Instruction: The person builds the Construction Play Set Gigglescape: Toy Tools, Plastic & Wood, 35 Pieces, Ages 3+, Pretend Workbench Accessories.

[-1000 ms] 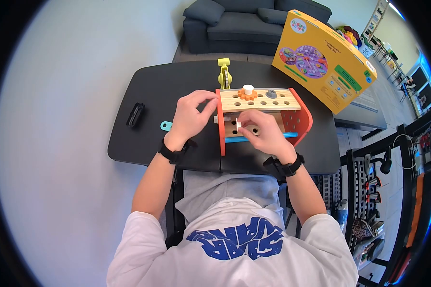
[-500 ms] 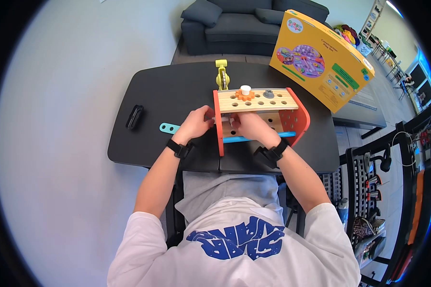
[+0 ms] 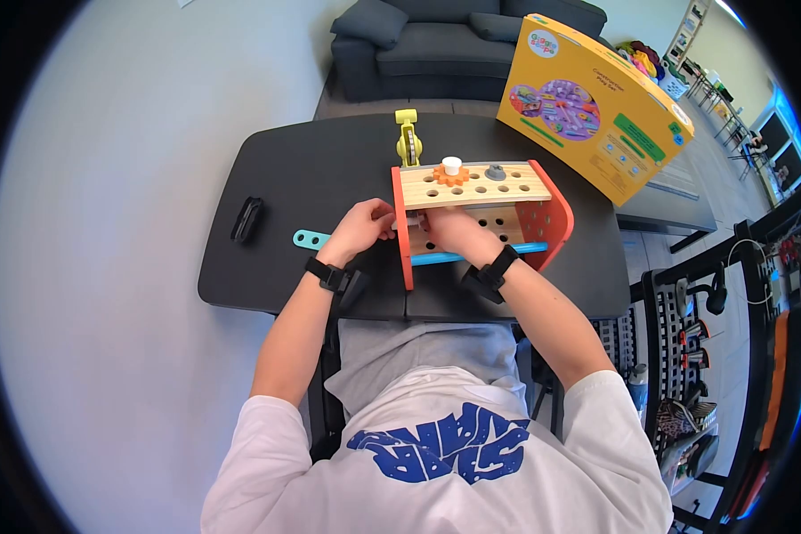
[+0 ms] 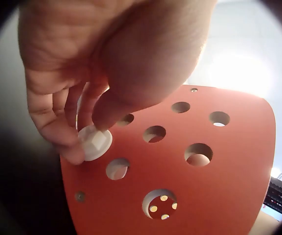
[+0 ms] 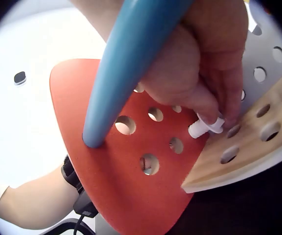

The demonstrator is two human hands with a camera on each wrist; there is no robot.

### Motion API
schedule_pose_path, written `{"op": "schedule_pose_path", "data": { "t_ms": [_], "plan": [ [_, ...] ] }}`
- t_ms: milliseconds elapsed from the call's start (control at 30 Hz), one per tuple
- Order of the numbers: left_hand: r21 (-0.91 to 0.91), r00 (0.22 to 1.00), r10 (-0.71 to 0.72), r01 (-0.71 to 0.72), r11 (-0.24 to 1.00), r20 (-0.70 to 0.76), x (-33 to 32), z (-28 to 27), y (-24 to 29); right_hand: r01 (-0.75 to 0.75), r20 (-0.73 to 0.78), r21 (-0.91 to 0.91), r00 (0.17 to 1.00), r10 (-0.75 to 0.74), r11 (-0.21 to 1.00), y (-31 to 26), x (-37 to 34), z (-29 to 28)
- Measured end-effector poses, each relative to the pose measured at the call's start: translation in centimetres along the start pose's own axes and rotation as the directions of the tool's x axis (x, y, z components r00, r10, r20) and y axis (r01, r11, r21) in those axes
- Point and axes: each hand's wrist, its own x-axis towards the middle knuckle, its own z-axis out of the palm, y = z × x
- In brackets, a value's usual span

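Note:
A toy workbench with a wooden top (image 3: 481, 189) and red side panels (image 3: 401, 227) stands before me. At the left panel's outer face, my left hand (image 3: 362, 230) pinches a white plastic bolt (image 4: 99, 143) by its round head, which has a raised angular middle. Inside the frame, under the top, my right hand (image 3: 458, 233) pinches a white flanged plastic piece (image 5: 216, 124) between thumb and fingers. A white ribbed shank (image 5: 197, 129) shows between that flange and the red panel's inner face. Whether the two white parts are joined, I cannot tell.
A blue rod (image 3: 436, 258) crosses the bench's front. On top sit an orange gear (image 3: 445, 178) with a white cap and a grey bolt (image 3: 496, 172). Around it are a lime-green toy tool (image 3: 408, 142), a teal strip (image 3: 310, 238), a black case (image 3: 247, 220) and a yellow box (image 3: 587, 107).
My right hand has moved left with its white piece, up to the left panel's inner side. My left hand has come down from the panel's upper corner to its outer face.

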Motion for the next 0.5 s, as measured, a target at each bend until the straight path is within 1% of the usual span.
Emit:
{"op": "schedule_pose_path", "data": {
  "t_ms": [100, 133, 167, 200, 233, 267, 300, 367, 400, 433, 467, 500],
  "plan": [
    [-0.005, 1.0, -0.028, 0.028, 1.0, -0.012, -0.4, -0.3, 0.8, -0.036, 0.032, -0.006, 0.999, 0.037, 0.999, -0.2, 0.2, -0.1],
    [-0.004, 1.0, -0.027, 0.027, 1.0, -0.013, -0.6, -0.3, 1.2, -0.057, 0.024, 0.036, 0.998, 0.056, 0.998, -0.2, 0.1, -0.1],
    [0.069, 0.999, -0.022, 0.024, 0.997, -0.038, -0.9, -0.3, 1.6, -0.077, 0.016, 0.078, 0.997, 0.076, 0.994, -0.3, 0.1, -0.3],
    [0.142, 0.998, -0.014, 0.023, 0.99, -0.061, -1.0, -0.3, 1.9, -0.077, 0.015, 0.077, 0.997, 0.076, 0.994, -0.4, 0.0, -0.3],
    [0.144, 0.998, -0.013, 0.022, 0.989, -0.061, -0.9, -0.4, 1.8, -0.007, -0.002, -0.001, 1.0, 0.007, 1.0, -0.5, -0.1, -0.4],
    [0.139, 0.998, 0.02, -0.012, 0.99, -0.056, -0.8, -0.6, 1.7, 0.06, -0.012, -0.081, 0.998, -0.062, 0.995, -0.4, -0.2, -0.4],
    [0.134, 0.997, 0.052, -0.045, 0.99, -0.05, -0.7, -0.7, 1.5, 0.059, -0.013, -0.08, 0.998, -0.06, 0.995, -0.3, 0.0, -0.2],
    [0.141, 0.997, 0.053, -0.046, 0.989, -0.05, -0.6, -0.7, 1.4, -0.005, 0.061, -0.101, 0.998, 0.011, 0.995, -0.5, 0.3, 0.0],
    [0.149, 0.997, 0.055, -0.046, 0.988, -0.052, -0.6, -0.7, 1.4, -0.006, 0.061, -0.101, 0.998, 0.012, 0.995, -0.6, 0.2, -0.2],
    [0.149, 0.997, 0.054, -0.046, 0.988, -0.052, -0.4, -0.7, 1.2, -0.021, 0.095, -0.072, 0.995, 0.028, 0.997, -0.7, 0.2, -0.5],
    [0.091, 0.995, 0.076, -0.069, 0.993, -0.069, -0.2, -0.7, 1.0, -0.037, 0.129, -0.044, 0.991, 0.043, 0.998, -0.8, 0.0, -0.7],
    [0.032, 0.992, 0.094, -0.091, 0.995, -0.087, -0.1, -0.7, 0.6, -0.04, 0.131, -0.042, 0.99, 0.045, 0.998, -1.0, 0.0, -0.8]
  ]
}}
